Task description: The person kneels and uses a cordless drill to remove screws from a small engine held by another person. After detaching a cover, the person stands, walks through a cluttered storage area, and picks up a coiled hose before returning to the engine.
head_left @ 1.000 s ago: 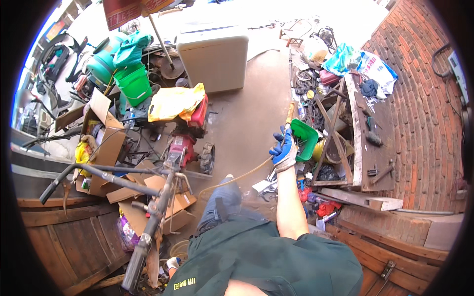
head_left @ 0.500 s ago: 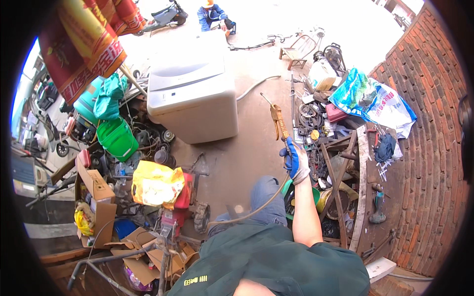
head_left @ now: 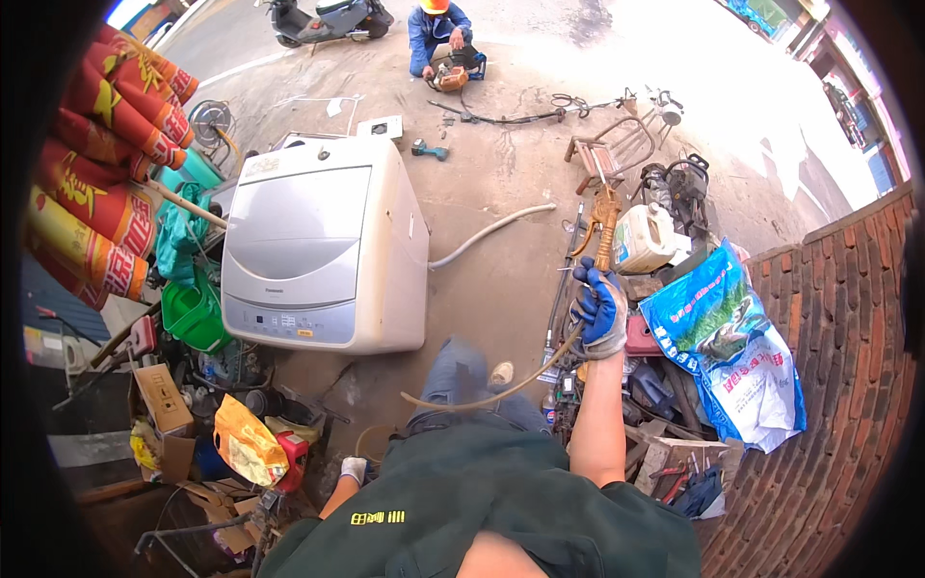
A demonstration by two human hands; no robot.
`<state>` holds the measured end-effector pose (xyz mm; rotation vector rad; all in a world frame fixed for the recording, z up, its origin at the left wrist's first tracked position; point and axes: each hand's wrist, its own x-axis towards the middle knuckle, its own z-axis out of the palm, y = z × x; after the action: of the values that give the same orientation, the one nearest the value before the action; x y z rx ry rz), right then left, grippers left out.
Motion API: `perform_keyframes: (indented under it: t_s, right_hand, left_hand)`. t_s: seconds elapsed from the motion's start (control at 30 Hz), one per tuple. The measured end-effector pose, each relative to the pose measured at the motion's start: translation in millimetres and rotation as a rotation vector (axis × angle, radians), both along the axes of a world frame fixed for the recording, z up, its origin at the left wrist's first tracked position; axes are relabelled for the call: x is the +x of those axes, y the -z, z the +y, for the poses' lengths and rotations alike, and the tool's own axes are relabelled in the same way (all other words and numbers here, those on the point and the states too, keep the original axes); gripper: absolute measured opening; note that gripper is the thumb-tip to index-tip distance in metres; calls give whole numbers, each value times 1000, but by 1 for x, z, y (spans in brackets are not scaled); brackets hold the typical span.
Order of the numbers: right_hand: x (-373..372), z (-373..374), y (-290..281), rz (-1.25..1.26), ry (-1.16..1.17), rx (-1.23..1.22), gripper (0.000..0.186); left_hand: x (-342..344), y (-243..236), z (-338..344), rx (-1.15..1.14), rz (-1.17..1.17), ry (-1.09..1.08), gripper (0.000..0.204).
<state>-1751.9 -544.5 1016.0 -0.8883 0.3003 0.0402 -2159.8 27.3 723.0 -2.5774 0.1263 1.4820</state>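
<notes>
In a blue and grey work glove, my right hand (head_left: 599, 313) is raised at centre right, its fingers wrapped round a brass-coloured air blow gun (head_left: 603, 231). The gun points away from me. A tan hose (head_left: 511, 393) runs from it, sagging leftward across my thighs. Low at the left, beside my dark shirt, only the pale glove cuff of my left hand (head_left: 354, 469) shows; its fingers cannot be made out. Ahead and to the left stands a white top-loading washing machine (head_left: 390, 279), lid down, with a grey drain hose (head_left: 491, 233) lying on the ground.
A helmeted person (head_left: 438, 43) crouches at a small engine (head_left: 449, 77) far ahead. A teal cordless tool (head_left: 430, 150) lies behind the washer. Rightward are a rusty chair (head_left: 609, 154), a white jug (head_left: 644, 239), a blue-white sack (head_left: 723, 337) and a brick wall (head_left: 833, 385). Left stands a green bucket (head_left: 193, 313).
My view has swung upward and right, and I am nearer the washing machine. The blow gun stays in my right hand. My left hand's cuff has come into view at the lower left.
</notes>
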Motion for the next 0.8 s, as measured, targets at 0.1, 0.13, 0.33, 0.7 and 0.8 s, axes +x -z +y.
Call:
perform_keyframes:
  t_s: [0.1, 0.13, 0.33, 0.7, 0.8]
  right_hand:
    - [98, -41, -16, 20, 136, -200, 34]
    - [128, -58, -14, 8, 183, -303, 35]
    - [346, -140, 2, 34, 370, -335, 31]
    - [679, -237, 74, 159, 63, -41, 25]
    - [769, -235, 118, 193, -12, -156, 29]
  left_hand:
    - [98, 14, -71, -51, 109, -95, 26]
    - [154, -4, -110, -65, 172, -102, 27]
    - [376, 25, -209, -97, 241, -810, 20]
    - [651, 0, -256, -249, -251, -1698, 15]
    - [702, 17, -275, -264, -231, -2257, 15]
